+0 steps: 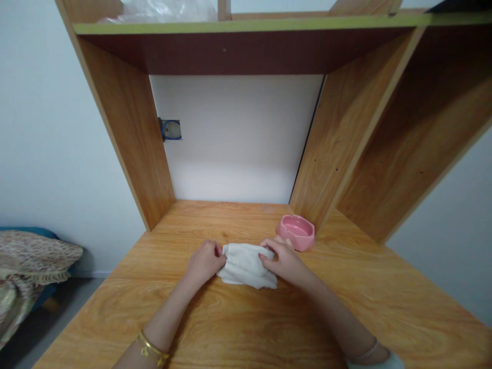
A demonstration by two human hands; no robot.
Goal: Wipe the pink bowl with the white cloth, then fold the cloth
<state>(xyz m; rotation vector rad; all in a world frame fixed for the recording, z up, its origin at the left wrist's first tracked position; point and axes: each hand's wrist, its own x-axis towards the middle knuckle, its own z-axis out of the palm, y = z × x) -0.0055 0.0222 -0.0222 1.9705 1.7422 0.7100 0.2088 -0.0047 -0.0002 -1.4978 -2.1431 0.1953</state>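
A small white cloth [246, 265], folded into a rough rectangle, lies on the wooden desk [238, 328]. My left hand [203, 261] pinches its left edge with curled fingers. My right hand [282, 259] grips the cloth's right upper edge, fingers closed over the fabric. A gold bracelet sits on my left wrist and a thin band on my right wrist.
A pink dish [296, 231] stands just behind my right hand, against a wooden upright panel [338, 148]. Another side panel [130, 133] rises at left, with a shelf [246, 25] overhead. A patterned fabric [26, 266] lies low at far left.
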